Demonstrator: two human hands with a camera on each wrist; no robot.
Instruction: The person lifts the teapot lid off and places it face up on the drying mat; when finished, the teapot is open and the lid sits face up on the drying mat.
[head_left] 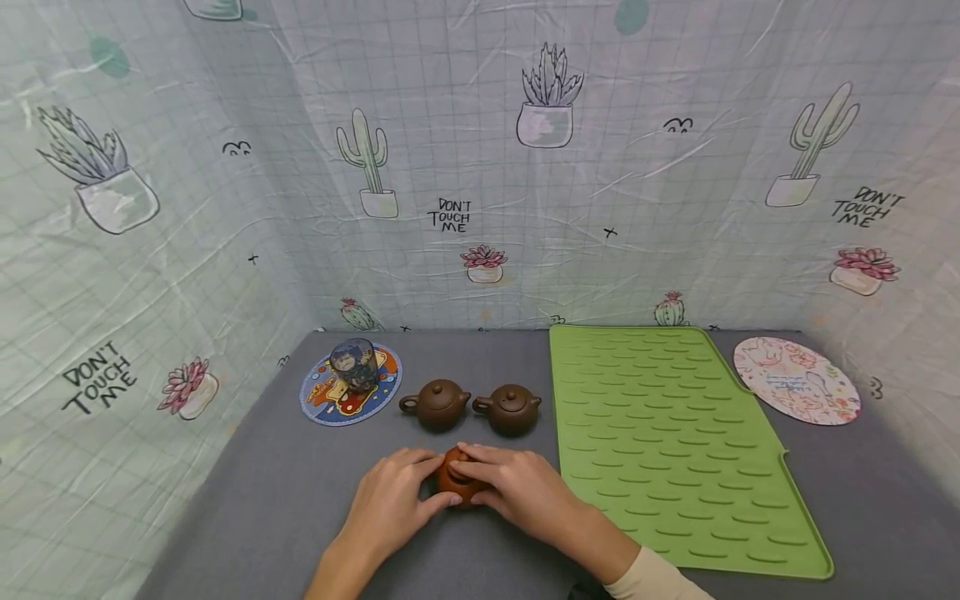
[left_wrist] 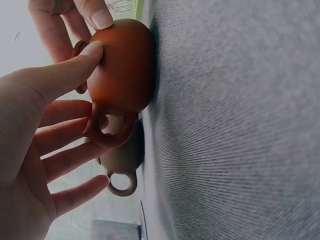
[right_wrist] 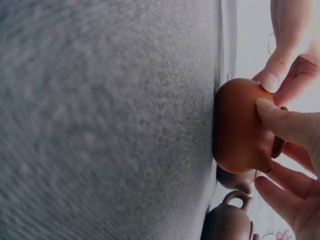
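Note:
Both hands hold a small reddish-brown clay teapot [left_wrist: 125, 65] between them on the grey cloth. My left hand [head_left: 392, 493] is on its handle side, with the thumb [left_wrist: 85, 65] against the body and the fingers around the handle [left_wrist: 112, 135]. From the spout side, my right hand [head_left: 525, 490] has its thumb [right_wrist: 275, 117] on the body and its fingers over the top, near the spout [right_wrist: 265, 162]. The fingers partly hide the lid [right_wrist: 279, 146]. Just beyond stand two dark brown teapots, one on the left [head_left: 441, 407] and one on the right [head_left: 512, 411].
At the back left, a dark clear glass [head_left: 355, 365] stands on a round blue patterned mat [head_left: 322, 408]. A green ridged mat [head_left: 660, 450] covers the right side. Past it lies a pink floral round mat [head_left: 797, 381]. A printed cloth curtain [head_left: 480, 167] borders the table.

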